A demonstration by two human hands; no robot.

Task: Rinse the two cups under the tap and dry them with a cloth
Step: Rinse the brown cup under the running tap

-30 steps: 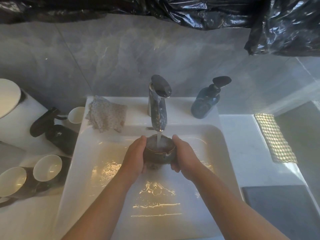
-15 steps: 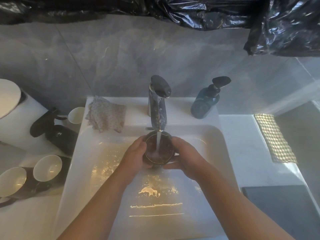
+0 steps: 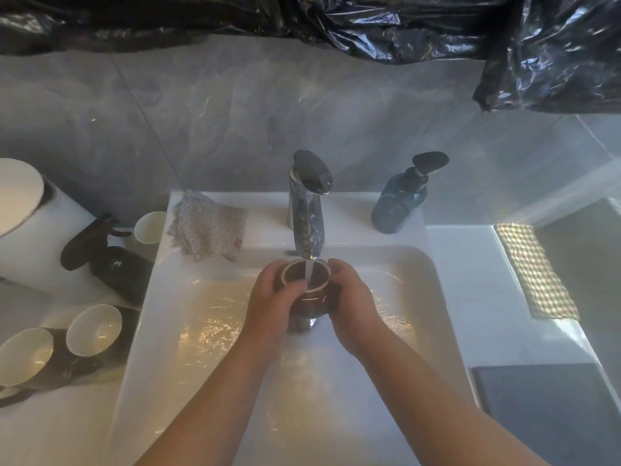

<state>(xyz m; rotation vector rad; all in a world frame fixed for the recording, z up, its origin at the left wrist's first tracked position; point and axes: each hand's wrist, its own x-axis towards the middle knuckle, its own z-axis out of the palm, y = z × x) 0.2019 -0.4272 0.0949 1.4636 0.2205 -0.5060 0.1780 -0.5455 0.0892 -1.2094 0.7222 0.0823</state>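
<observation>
Both hands, left [image 3: 272,294] and right [image 3: 351,297], grip a dark cup [image 3: 311,290] (mouth upward) under the running tap [image 3: 307,210].

Left hand [image 3: 268,299], right hand [image 3: 353,299] gripping cup [image 3: 313,302] — tap [image 3: 307,213] running

A second back I had the cup [image 3: 311,302] close to level under the stream. I have since tipped it towards me, so its mouth now shows as a full pale ring. My left hand [image 3: 272,297] has slid round the front, and its thumb [image 3: 295,288] now lies across the near rim. My right hand [image 3: 353,297] has wrapped further round the side. Water [image 3: 304,322] now spills from under the cup.
</observation>
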